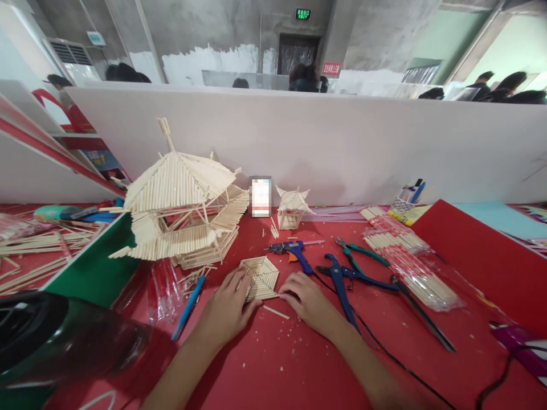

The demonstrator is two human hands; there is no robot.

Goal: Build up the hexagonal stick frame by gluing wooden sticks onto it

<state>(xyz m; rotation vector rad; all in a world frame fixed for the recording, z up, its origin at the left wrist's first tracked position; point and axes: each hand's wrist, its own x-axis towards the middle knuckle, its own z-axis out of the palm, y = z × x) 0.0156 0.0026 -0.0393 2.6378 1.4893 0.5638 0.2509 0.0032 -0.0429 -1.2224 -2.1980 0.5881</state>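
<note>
A hexagonal panel of thin wooden sticks (265,276) lies on the red tabletop in front of me, its sticks laid in rings. My left hand (228,304) holds it from the left, fingers over the top and thumb by the near edge. At the panel's lower right corner, my right hand (305,299) has thumb and fingertips pinched at the end of a stick along the near edge. One loose stick (276,312) rests just below the panel. Beyond stand a big stick pavilion (183,199) with a two-tiered roof and a small stick pavilion (293,209).
A blue glue gun (294,250), a blue cutter (339,285), green-handled pliers (359,253) and a long dark tool (425,316) lie right. Bagged sticks (410,267) are farther right. A blue pen (188,307) and a dark bottle (64,336) are left. A white partition (342,148) stands behind.
</note>
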